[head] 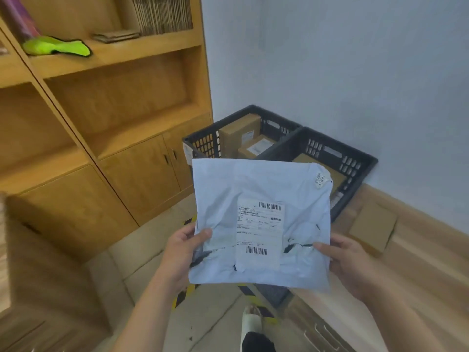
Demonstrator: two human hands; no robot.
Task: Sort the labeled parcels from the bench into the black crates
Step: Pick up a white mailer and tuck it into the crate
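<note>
Both hands, left (181, 252) and right (351, 262), pinch the grey mailer (261, 222) by its lower edges; looks light, floppy, slick. Edge grip suits; crates (314, 148) ahead.

Wall: ahead and to your right you have a plain pale blue-grey painted wall (355, 59), evenly lit.
Shelving: on your left stands a tall light-wood shelving unit (121, 92) with open bays.
Cupboards: its base carries closed wooden cabinet doors (142, 171) with small dark handles.
Upper shelf: you'll see a lime-green cloth (58, 47) lying there, and upright brown corrugated cardboard sheets (162, 13) further along.
Floor: beige tiles (142, 252) under you, crossed by yellow-and-black hazard tape (184, 294).
Right side: pale wooden boarding (418, 255) runs along the wall's foot.
</note>
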